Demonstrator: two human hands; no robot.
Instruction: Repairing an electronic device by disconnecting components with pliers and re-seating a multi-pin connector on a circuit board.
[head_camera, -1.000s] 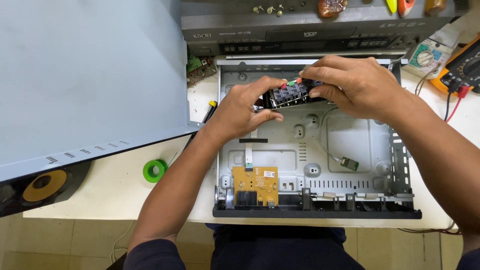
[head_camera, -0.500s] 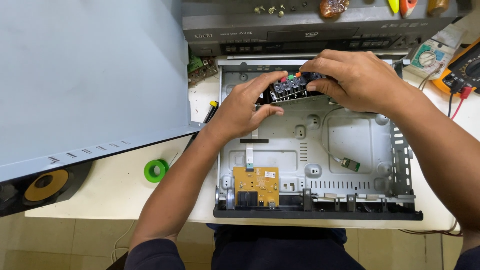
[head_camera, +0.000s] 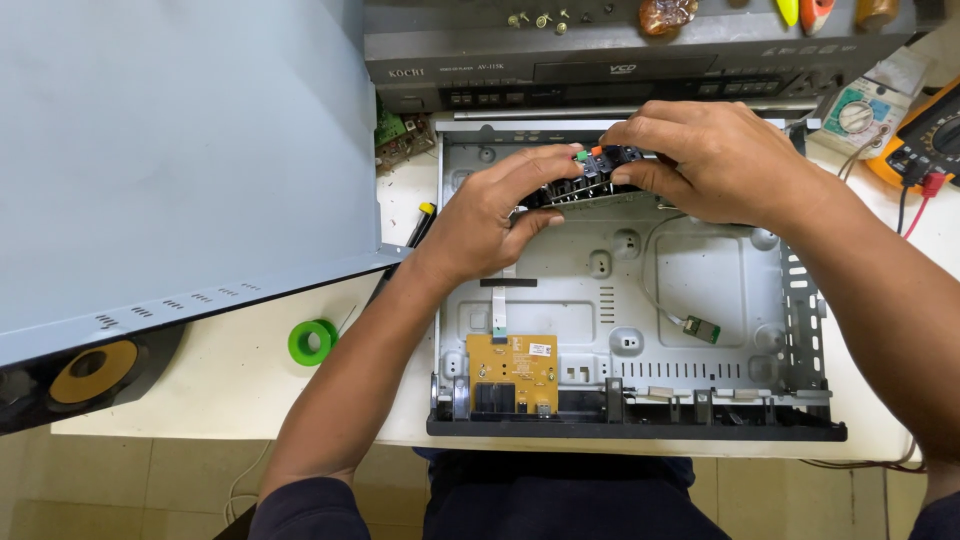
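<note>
An open grey metal chassis (head_camera: 700, 270) lies on the white table in front of me. My left hand (head_camera: 500, 215) and my right hand (head_camera: 705, 160) both grip a black connector board (head_camera: 585, 180) with green and orange sockets, held at the chassis's back wall. A small yellow-orange circuit board (head_camera: 512, 365) sits at the front left of the chassis, with a white ribbon cable (head_camera: 498, 310) above it. A tiny green board (head_camera: 702, 329) on a thin wire lies on the chassis floor at the right.
A large grey cover panel (head_camera: 170, 160) fills the left. A green tape roll (head_camera: 313, 342) and a screwdriver (head_camera: 418, 225) lie on the table. A grey player unit (head_camera: 600, 60) stands behind the chassis, with an orange multimeter (head_camera: 925, 135) at the right.
Both hands have carried the connector board away from me, up to the chassis's back wall. The board now sits more level.
</note>
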